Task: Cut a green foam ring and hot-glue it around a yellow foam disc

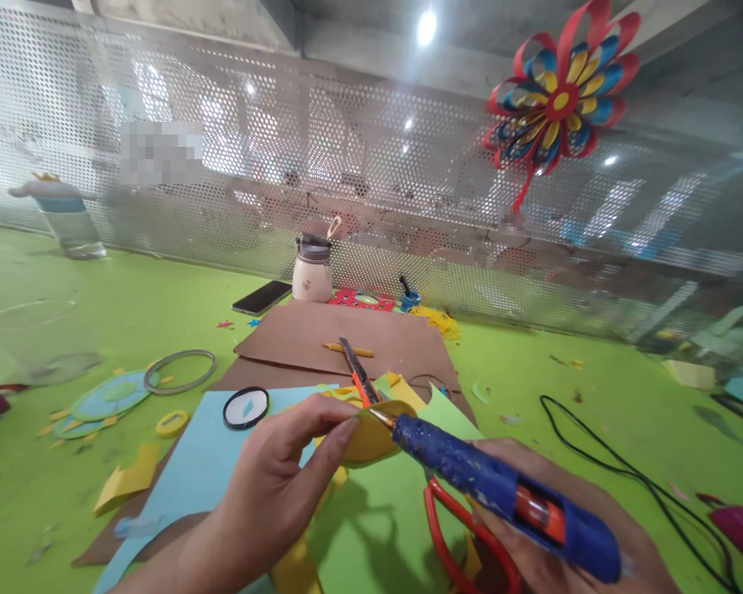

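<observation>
My left hand point(291, 470) pinches the edge of a round yellow paper piece point(371, 445) between thumb and fingers. In my right hand point(570, 511) is a blue hot glue gun point(470, 466), its metal nozzle meeting the top edge of the yellow piece. Beneath them lies light green paper point(371, 536). Red-handled scissors point(439, 528) rest partly hidden under the glue gun. Just past the yellow piece, a utility knife point(359, 371) lies on brown card point(291, 342) beside a yellow pencil-like stick point(331, 347).
Light blue paper point(191, 462) bears a black ring point(226, 417). Left are a grey ring point(207, 375), blue paper discs point(111, 396) and a clear cup point(30, 338). A phone point(262, 298) and white bottle point(313, 276) stand behind. A black cord point(619, 462) loops at right.
</observation>
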The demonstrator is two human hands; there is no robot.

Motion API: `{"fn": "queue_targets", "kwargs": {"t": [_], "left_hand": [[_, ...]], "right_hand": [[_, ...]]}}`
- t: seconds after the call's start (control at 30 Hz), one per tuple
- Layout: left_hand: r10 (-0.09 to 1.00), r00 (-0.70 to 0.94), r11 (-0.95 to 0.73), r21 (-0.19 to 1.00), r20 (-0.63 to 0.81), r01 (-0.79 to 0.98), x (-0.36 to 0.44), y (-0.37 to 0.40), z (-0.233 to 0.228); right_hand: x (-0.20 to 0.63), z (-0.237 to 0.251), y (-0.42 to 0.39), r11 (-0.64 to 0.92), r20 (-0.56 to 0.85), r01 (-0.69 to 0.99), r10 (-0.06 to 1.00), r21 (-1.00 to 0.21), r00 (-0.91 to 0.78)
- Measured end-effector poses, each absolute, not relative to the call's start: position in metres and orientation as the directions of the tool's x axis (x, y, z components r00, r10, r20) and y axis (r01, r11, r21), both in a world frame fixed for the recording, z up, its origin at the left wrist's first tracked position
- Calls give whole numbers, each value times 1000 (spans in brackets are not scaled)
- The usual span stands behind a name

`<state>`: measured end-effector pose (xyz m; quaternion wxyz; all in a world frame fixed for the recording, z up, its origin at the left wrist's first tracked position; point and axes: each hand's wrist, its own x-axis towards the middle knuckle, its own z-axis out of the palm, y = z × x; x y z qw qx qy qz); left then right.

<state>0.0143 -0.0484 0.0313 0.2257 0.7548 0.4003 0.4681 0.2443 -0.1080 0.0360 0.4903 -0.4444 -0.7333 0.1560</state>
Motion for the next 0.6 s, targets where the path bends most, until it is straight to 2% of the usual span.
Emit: {"fn": "queue_targets", "kwargs": {"t": [0.2, 0.47, 0.6], "left_hand": [[802, 235, -595, 700, 550, 395, 14, -49, 29], [784, 248, -619, 691, 569, 373, 13, -48, 29], [773, 256, -633, 681, 580, 368, 13, -49, 29]], "right_hand": [[246, 37, -109, 582, 601, 502, 786, -639, -145], [247, 44, -108, 623, 639, 600, 735, -503, -226], [246, 44, -107, 630, 647, 596, 728, -499, -227]]}}
